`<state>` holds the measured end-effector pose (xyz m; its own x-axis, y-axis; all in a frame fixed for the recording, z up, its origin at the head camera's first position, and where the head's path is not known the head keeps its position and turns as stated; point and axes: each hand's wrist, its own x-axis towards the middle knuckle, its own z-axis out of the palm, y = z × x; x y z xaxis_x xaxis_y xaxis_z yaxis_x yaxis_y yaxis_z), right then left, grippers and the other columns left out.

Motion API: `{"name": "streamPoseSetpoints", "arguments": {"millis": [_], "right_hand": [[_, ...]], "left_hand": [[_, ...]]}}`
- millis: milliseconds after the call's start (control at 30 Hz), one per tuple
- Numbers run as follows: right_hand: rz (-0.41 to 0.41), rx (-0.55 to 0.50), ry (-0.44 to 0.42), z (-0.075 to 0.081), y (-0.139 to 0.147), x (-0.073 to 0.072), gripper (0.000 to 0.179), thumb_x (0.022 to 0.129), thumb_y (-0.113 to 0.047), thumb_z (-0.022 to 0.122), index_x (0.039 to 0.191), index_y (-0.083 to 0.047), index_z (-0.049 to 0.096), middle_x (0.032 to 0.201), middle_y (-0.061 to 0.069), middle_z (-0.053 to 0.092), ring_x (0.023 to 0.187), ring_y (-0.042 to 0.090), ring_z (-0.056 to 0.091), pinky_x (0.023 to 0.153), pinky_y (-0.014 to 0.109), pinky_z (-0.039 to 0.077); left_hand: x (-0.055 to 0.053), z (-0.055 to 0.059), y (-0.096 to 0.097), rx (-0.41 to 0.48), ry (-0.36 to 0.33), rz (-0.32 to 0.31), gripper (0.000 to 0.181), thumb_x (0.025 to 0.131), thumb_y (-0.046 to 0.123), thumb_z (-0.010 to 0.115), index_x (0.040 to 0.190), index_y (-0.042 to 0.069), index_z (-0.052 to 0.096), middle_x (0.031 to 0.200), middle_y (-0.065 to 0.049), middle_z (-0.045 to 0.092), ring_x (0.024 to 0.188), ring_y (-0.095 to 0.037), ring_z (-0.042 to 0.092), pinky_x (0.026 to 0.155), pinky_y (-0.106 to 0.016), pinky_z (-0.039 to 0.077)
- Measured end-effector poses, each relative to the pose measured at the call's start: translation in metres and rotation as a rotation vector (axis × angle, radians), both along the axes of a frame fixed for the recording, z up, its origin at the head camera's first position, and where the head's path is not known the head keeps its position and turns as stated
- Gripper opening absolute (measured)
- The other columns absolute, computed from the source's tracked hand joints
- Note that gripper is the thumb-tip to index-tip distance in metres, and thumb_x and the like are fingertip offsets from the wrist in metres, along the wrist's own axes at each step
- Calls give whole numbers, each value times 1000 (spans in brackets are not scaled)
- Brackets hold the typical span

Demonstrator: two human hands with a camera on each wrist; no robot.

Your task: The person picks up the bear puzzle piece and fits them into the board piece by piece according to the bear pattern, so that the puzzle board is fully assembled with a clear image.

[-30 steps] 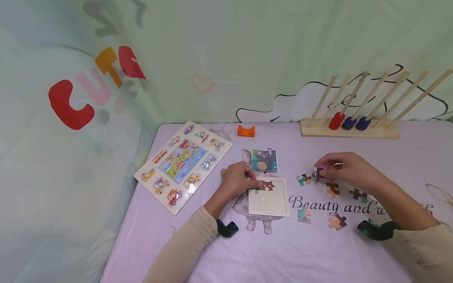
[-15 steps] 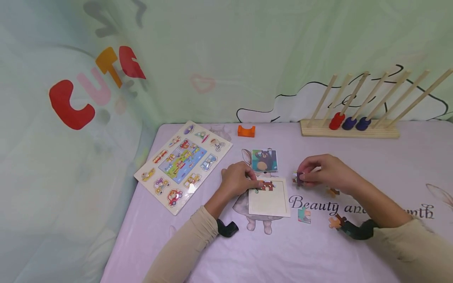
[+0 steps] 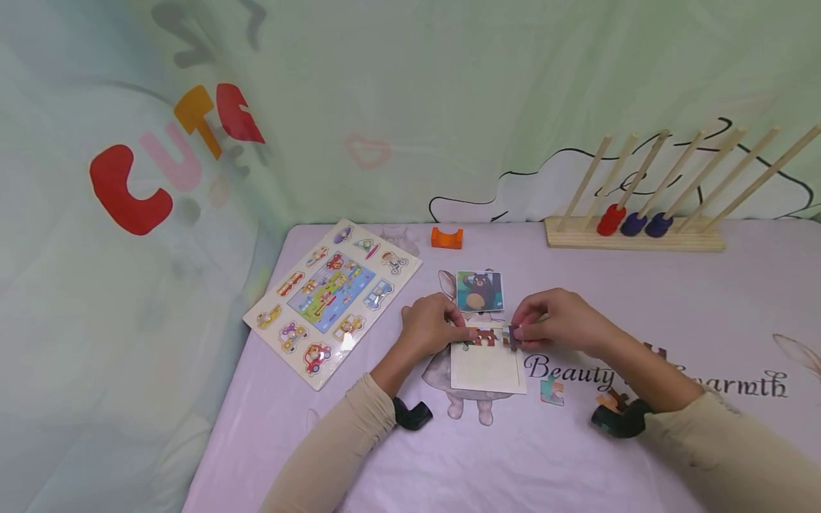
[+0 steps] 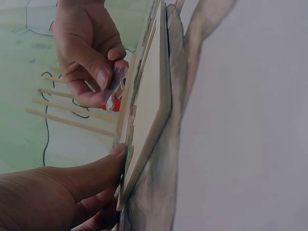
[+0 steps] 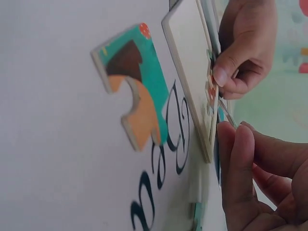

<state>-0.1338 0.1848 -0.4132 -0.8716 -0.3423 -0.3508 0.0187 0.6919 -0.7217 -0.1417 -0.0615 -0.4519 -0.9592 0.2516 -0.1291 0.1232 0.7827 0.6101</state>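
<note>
My left hand (image 3: 432, 324) pinches the upper left corner of a shallow wooden puzzle tray (image 3: 487, 370), its thumb over the rim. Brown bear-head puzzle pieces (image 3: 485, 337) lie along the tray's top edge, beside that thumb. Over the tray's upper right corner, my right hand (image 3: 556, 320) pinches a purple-brown puzzle piece (image 4: 114, 87) between thumb and fingers. The left wrist view shows this piece tilted and raised off the tray. A teal and orange puzzle piece (image 5: 144, 79) lies loose right of the tray. Behind the tray rests a bear picture card (image 3: 479, 291).
A vehicle puzzle board (image 3: 349, 285) lies at the left. An orange block (image 3: 446, 239) sits at the back, and a wooden peg stand (image 3: 635, 243) with red and blue beads at the back right. Another loose puzzle piece (image 3: 618, 397) is partly covered by the right wrist's black mount.
My right hand has carried its puzzle piece leftward, from above the loose pieces to the tray's upper right corner. My left hand has stayed at the tray.
</note>
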Motion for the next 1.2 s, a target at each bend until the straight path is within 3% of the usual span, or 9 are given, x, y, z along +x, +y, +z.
{"name": "streamPoseSetpoints", "arguments": {"millis": [600, 1200], "right_hand": [[-32, 24, -27, -6, -18, 0, 17, 89, -18, 79, 101, -7, 75, 84, 5, 70, 75, 18, 60, 70, 29, 51], [-87, 93, -24, -5, -26, -1, 17, 86, -21, 80, 90, -6, 73, 70, 3, 67, 64, 16, 60, 62, 28, 49]], "left_hand": [[1, 1, 0, -5, 7, 4, 29, 78, 41, 89, 67, 24, 68, 83, 10, 60, 82, -8, 56, 82, -42, 31], [2, 3, 1, -18, 19, 4, 29, 77, 40, 89, 66, 24, 68, 81, 10, 61, 82, -9, 56, 81, -42, 32]]}}
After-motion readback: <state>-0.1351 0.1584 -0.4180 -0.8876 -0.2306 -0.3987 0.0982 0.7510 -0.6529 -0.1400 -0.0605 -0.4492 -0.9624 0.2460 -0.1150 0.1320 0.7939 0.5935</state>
